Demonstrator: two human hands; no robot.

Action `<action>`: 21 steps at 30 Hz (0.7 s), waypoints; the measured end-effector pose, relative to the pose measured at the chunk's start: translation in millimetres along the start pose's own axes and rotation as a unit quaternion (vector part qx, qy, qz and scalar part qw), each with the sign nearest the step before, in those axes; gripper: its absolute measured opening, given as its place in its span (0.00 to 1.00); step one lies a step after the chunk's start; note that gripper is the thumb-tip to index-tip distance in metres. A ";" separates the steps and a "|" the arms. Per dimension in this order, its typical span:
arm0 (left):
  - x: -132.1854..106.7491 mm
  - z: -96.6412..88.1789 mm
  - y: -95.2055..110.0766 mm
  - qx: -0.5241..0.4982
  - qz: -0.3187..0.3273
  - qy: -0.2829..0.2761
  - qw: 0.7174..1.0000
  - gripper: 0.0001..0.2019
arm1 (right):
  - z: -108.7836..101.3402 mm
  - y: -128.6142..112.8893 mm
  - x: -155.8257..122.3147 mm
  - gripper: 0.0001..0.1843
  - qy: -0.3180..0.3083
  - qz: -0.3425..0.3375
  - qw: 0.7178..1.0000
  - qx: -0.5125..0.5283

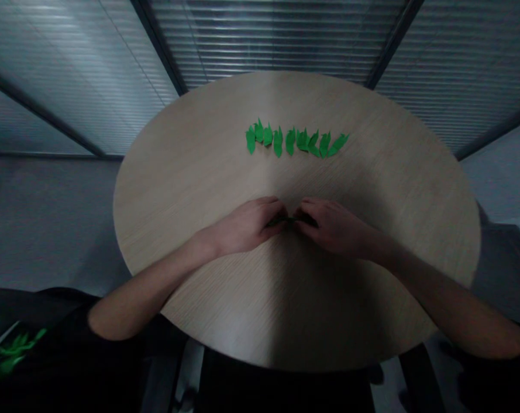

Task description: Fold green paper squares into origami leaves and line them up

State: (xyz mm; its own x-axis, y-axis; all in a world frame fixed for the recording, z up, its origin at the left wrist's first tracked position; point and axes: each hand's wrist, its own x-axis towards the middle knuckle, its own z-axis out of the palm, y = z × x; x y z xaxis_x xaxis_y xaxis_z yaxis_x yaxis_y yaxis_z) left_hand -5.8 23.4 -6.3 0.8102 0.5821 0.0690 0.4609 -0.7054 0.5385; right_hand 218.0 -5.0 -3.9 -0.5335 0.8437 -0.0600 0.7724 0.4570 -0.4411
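Observation:
Over the middle of the round table (191, 166), my left hand (266, 218) and my right hand (320, 222) almost meet, fingertips facing each other. Both are closed in a pinch on one small dark green piece (290, 219). Only a sliver of it shows between the fingers, so its kind and shape are hidden. Farther back lies a row of several bright green leaf-shaped cutouts (278, 141) with pointed tips. Some of them touch or overlap at the right end, where the last cutout (338, 145) slants. Neither hand touches the row.
Glass partitions with blinds (281, 34) stand just behind the table's far edge. More green pieces (16, 350) appear low on the left, beside my dark sleeve. My shadow (329, 310) darkens the right front of the tabletop.

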 end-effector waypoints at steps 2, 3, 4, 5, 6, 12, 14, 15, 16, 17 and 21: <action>-0.1 0.8 -0.4 0.001 -0.002 0.005 1.000 0.08 | 0.3 0.3 0.3 0.05 -0.007 -0.006 1.000 -0.005; -0.1 1.0 -0.4 0.001 -0.003 0.007 1.000 0.08 | 0.4 0.5 0.5 0.05 -0.007 -0.006 1.000 -0.006; -0.3 1.1 -0.3 0.001 -0.004 0.007 1.000 0.08 | 0.5 0.9 0.7 0.05 -0.006 -0.005 1.000 -0.005; -0.4 1.1 -0.2 0.003 -0.003 0.007 1.000 0.09 | 0.6 1.3 0.8 0.05 -0.004 -0.003 1.000 -0.004; -0.5 0.9 0.1 0.008 -0.004 0.004 1.000 0.09 | 0.7 1.8 1.0 0.05 -0.001 -0.001 1.000 -0.003; -2.1 -1.0 2.9 0.053 0.000 -0.012 0.999 0.11 | 2.2 2.1 -1.1 0.06 0.007 -0.019 1.000 -0.015; -3.1 -1.2 3.8 0.063 0.005 -0.011 0.998 0.12 | 2.9 1.0 -2.3 0.06 0.008 -0.024 0.999 -0.034; -3.5 -1.1 4.1 0.067 0.008 -0.011 0.998 0.12 | 3.0 0.4 -2.8 0.07 0.007 -0.028 0.999 -0.041; -3.8 -0.9 4.4 0.069 0.011 -0.010 0.997 0.12 | 3.1 -0.3 -3.0 0.07 0.006 -0.031 0.998 -0.047; -4.0 -0.5 4.6 0.070 0.013 -0.009 0.997 0.12 | 3.1 -1.0 -3.1 0.07 0.006 -0.033 0.998 -0.049; -2.9 1.5 5.4 0.077 0.022 -0.007 0.997 0.13 | 3.0 -3.6 -2.4 0.08 0.010 -0.038 0.998 -0.058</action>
State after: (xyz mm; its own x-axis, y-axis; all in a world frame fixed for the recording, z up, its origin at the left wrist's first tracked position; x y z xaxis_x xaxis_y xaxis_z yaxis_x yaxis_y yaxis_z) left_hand -5.1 17.3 -4.8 0.8353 0.5443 0.0776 0.4742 -0.7846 0.3995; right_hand 215.4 -9.6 -4.8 -0.5853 0.8107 -0.0118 0.7654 0.5477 -0.3379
